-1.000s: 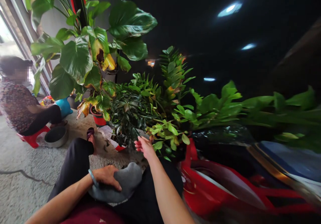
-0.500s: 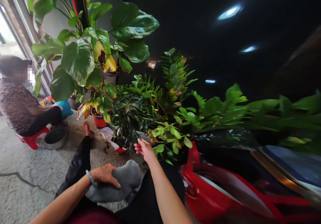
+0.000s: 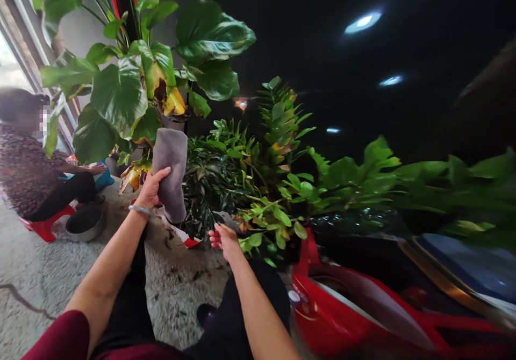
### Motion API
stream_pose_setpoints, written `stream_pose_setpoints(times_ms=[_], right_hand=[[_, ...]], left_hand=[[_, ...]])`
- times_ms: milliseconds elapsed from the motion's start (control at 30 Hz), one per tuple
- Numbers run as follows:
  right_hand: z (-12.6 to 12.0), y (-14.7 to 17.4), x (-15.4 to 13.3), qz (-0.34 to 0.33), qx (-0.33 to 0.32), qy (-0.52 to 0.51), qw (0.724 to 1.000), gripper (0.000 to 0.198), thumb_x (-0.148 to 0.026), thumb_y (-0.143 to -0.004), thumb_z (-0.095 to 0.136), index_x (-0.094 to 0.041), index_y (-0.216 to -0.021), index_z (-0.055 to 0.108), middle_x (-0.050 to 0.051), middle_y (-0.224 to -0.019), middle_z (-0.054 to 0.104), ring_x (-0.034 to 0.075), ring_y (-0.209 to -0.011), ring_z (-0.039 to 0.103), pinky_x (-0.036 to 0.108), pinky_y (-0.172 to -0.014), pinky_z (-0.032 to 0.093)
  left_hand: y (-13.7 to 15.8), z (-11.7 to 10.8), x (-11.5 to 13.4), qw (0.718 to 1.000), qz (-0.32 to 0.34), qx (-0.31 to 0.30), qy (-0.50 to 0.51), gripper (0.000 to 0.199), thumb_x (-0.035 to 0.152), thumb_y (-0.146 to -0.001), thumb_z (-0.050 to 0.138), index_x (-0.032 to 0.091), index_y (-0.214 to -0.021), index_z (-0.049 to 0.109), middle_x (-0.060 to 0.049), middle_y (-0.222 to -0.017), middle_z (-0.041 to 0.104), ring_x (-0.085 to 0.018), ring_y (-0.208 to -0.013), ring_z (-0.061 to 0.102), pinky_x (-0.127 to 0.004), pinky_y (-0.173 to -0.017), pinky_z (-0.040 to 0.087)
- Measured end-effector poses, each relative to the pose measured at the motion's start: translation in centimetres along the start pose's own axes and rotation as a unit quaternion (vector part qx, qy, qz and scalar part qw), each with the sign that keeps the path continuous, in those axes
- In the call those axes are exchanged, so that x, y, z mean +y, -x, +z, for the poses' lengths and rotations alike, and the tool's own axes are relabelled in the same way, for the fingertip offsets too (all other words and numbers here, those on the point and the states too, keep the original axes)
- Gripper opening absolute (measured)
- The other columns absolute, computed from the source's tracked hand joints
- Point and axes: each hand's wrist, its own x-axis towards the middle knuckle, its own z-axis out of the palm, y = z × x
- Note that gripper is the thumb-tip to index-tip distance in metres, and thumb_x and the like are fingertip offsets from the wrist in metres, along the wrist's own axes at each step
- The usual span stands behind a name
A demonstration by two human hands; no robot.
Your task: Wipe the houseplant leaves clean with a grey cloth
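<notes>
A soft grey plush piece, shaped like a sock or boot lining (image 3: 172, 169), stands raised in front of the potted plants. My left hand (image 3: 151, 188), with a pale bangle at the wrist, grips its left side with the thumb across its face. My right hand (image 3: 224, 240) is held lower and to the right, apart from the plush piece. Its thumb and forefinger are pinched together and its other fingers are curled. Anything thin between those fingertips is too small to make out against the dark-leaved plant (image 3: 207, 180) behind.
A large-leaved plant (image 3: 119, 94) rises at left. A red plastic container (image 3: 322, 301) stands near my right knee. At far left a person (image 3: 28, 161) sits on a red stool (image 3: 48, 225), beside a grey basin (image 3: 84, 224). Bits of debris lie on the concrete floor (image 3: 173, 295).
My left hand has lifted the plush piece from over my lap, up and forward, turning it upright. The right hand has shifted slightly left, still pinched.
</notes>
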Motion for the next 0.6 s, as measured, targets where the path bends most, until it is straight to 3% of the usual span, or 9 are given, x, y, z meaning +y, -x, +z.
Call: stream_pose_setpoints(times_ms=[100, 167, 267, 333, 400, 500, 600], right_hand=[[-0.6, 0.0, -0.1, 0.001, 0.000, -0.007, 1.000, 0.011, -0.025, -0.087, 0.067, -0.019, -0.087, 0.058, -0.002, -0.055, 0.069, 0.012, -0.038, 0.058, 0.018, -0.035, 0.044], [-1.0, 0.1, -0.1, 0.000, 0.002, -0.006, 1.000, 0.011, -0.024, -0.087, 0.068, -0.019, -0.085, 0.059, -0.001, -0.055, 0.069, 0.012, -0.039, 0.059, 0.018, -0.036, 0.045], [-1.6, 0.3, 0.0, -0.001, 0.000, -0.001, 1.000, 0.010, -0.024, -0.087, 0.068, -0.019, -0.084, 0.061, -0.001, -0.055, 0.069, 0.012, -0.039, 0.059, 0.018, -0.037, 0.046], [-1.9, 0.4, 0.0, -0.001, -0.004, 0.000, 1.000, 0.009, -0.024, -0.086, 0.068, -0.019, -0.084, 0.061, 0.000, -0.056, 0.069, 0.012, -0.039, 0.060, 0.018, -0.037, 0.046], [-2.0, 0.5, -0.1, -0.002, -0.008, 0.000, 1.000, 0.011, -0.024, -0.086, 0.070, -0.019, -0.083, 0.061, 0.000, -0.057, 0.070, 0.012, -0.040, 0.059, 0.019, -0.037, 0.046], [-2.0, 0.6, -0.3, -0.004, -0.008, -0.002, 1.000, 0.013, -0.024, -0.086, 0.068, -0.019, -0.079, 0.059, 0.000, -0.056, 0.069, 0.011, -0.039, 0.058, 0.018, -0.036, 0.045], [-1.9, 0.8, -0.4, -0.009, -0.006, -0.007, 1.000, 0.013, -0.024, -0.088, 0.065, -0.019, -0.079, 0.058, -0.001, -0.055, 0.068, 0.011, -0.039, 0.058, 0.018, -0.036, 0.045]], left_hand=[[2.1, -2.0, -5.7, 0.988, -0.107, -0.027, -0.104, 0.047, 0.035, -0.051, 0.087, 0.012, -0.090, 0.073, -0.006, -0.076, 0.074, -0.020, -0.068, 0.067, -0.030, -0.066, 0.054], [4.9, -4.2, -9.5, 0.956, -0.210, -0.106, -0.175, 0.044, 0.031, -0.048, 0.086, 0.012, -0.085, 0.076, -0.006, -0.073, 0.074, -0.021, -0.066, 0.066, -0.031, -0.065, 0.053], [8.2, -6.8, -11.6, 0.914, -0.295, -0.193, -0.201, 0.036, 0.030, -0.049, 0.084, 0.012, -0.080, 0.078, -0.005, -0.073, 0.075, -0.021, -0.067, 0.066, -0.030, -0.066, 0.051], [8.2, -7.3, -9.8, 0.920, -0.277, -0.221, -0.168, 0.036, 0.031, -0.050, 0.084, 0.012, -0.080, 0.077, -0.004, -0.073, 0.075, -0.020, -0.065, 0.065, -0.029, -0.065, 0.051], [6.2, -6.7, -6.4, 0.952, -0.206, -0.202, -0.103, 0.037, 0.031, -0.050, 0.083, 0.014, -0.083, 0.075, -0.003, -0.074, 0.074, -0.019, -0.063, 0.064, -0.029, -0.063, 0.051], [1.3, -4.6, -1.5, 0.991, -0.075, -0.103, 0.027, 0.030, 0.035, -0.059, 0.077, 0.016, -0.080, 0.068, -0.002, -0.068, 0.070, -0.017, -0.061, 0.063, -0.029, -0.063, 0.054], [-2.2, -2.9, -0.7, 0.994, -0.046, -0.044, 0.089, 0.026, 0.038, -0.069, 0.075, 0.017, -0.081, 0.067, -0.001, -0.065, 0.069, -0.015, -0.056, 0.062, -0.030, -0.063, 0.056]])
